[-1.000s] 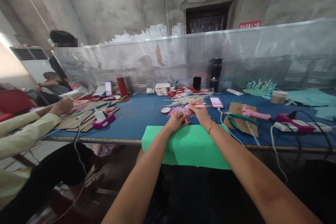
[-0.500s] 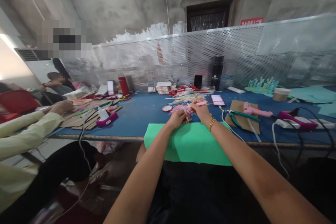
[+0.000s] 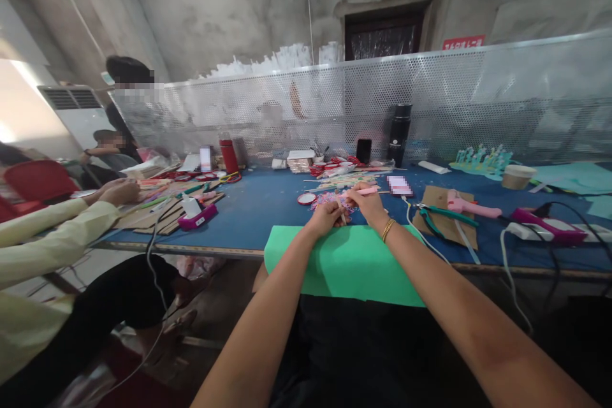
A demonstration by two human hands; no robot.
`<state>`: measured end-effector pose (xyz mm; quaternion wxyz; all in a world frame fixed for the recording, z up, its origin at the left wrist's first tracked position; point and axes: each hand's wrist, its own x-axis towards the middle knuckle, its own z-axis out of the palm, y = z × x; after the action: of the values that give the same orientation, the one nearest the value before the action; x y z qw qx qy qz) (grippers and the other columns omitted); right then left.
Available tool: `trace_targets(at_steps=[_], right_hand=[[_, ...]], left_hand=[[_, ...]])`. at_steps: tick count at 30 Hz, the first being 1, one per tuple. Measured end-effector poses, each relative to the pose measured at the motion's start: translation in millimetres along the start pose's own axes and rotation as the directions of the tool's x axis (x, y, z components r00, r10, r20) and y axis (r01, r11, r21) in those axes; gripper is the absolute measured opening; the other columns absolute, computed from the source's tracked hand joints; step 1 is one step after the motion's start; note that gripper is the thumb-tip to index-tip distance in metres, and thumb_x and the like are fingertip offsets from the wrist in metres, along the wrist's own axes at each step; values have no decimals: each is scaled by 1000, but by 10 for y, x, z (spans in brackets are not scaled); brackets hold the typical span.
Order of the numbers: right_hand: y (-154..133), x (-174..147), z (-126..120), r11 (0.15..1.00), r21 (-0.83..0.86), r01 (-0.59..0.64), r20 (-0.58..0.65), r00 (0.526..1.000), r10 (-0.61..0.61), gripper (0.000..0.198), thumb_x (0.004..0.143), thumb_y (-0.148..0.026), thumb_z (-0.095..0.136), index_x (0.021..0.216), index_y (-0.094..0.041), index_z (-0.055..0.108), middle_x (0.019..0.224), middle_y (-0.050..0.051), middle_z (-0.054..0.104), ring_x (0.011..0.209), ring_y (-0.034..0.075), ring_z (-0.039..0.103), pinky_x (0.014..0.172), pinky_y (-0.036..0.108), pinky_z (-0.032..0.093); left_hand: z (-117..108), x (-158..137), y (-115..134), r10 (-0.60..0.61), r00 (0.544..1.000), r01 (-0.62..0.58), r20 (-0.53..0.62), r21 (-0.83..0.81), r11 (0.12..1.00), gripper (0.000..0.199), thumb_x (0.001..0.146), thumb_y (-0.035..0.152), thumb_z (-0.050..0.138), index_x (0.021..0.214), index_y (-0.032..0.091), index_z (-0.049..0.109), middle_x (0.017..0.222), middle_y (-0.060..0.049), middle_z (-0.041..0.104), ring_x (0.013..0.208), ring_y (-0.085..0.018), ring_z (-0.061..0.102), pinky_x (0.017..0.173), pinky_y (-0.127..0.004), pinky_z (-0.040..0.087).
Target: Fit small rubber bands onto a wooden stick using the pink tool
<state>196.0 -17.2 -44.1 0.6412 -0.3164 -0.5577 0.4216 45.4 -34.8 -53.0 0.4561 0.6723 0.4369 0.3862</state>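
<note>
My right hand (image 3: 366, 204) is closed around a pink pen-like tool (image 3: 367, 191), which points left toward my other hand. Close beside it, my left hand (image 3: 326, 218) pinches a small pale strip (image 3: 340, 201), probably a thin wooden stick; its lower end is hidden by my fingers. Just behind both hands lies a loose heap of pink and purple shreds (image 3: 321, 199) on the blue table (image 3: 258, 204). Green sheet material (image 3: 344, 261) drapes over the table's front edge and my lap, below my wrists. A round red-rimmed lid (image 3: 306, 198) sits left of the heap.
Thin sticks (image 3: 363, 177) lie behind the heap. At right are a phone (image 3: 400, 185), teal-handled pliers (image 3: 447, 213), a pink glue gun (image 3: 473, 205), a purple power strip (image 3: 547, 226) and cables. A co-worker's hands (image 3: 119, 192) are at the left. A black flask (image 3: 399, 134) stands behind.
The view has shifted slightly, so the scene sits a little lower and further right. My hands keep nearly the same place and hold. The co-worker's hands at left have moved slightly.
</note>
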Motion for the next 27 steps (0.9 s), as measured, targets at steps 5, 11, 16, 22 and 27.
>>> trace_targets(at_steps=[5,11,16,22,27], right_hand=[[1,5,11,1000,-16,-4,-21,1000,4,27,67,-41,73,63,-20,55,55,-2,63,49,12,58,50,23,47],[41,26,-2,1000,-18,-1,8,1000,1,27,68,-41,72,64,-21,54,56,-2,63,50,12,58,50,23,47],[55,45,-8,1000,-27,12,-43,999,-13,23,69,-38,70,64,-21,56,55,-3,62,49,12,56,48,23,45],[27,19,14,1000,-7,-4,-17,1000,3,24,68,-39,69,63,-21,54,55,-3,62,50,12,57,49,22,45],[13,29,8,1000,-5,-15,-65,998,15,27,66,-42,72,64,-21,55,54,-3,62,48,12,56,47,23,44]], left_hand=[[-9,-8,20,3,1000,-3,4,11,1000,27,85,40,62,74,16,57,65,-1,67,50,-9,53,55,-24,44],[-10,-18,35,2,1000,-2,0,5,1000,31,82,45,65,75,16,57,65,-1,67,53,-10,54,56,-23,44],[-23,-14,33,5,1000,-5,10,-12,1000,32,81,46,66,75,16,58,67,-1,68,53,-10,55,55,-23,44],[-27,1,4,-22,1000,22,-2,-32,999,29,81,43,65,77,16,58,68,-2,69,53,-11,56,56,-24,44],[-29,-2,-7,-12,1000,12,4,-13,1000,33,81,47,65,77,15,58,70,-2,69,54,-10,56,57,-24,44]])
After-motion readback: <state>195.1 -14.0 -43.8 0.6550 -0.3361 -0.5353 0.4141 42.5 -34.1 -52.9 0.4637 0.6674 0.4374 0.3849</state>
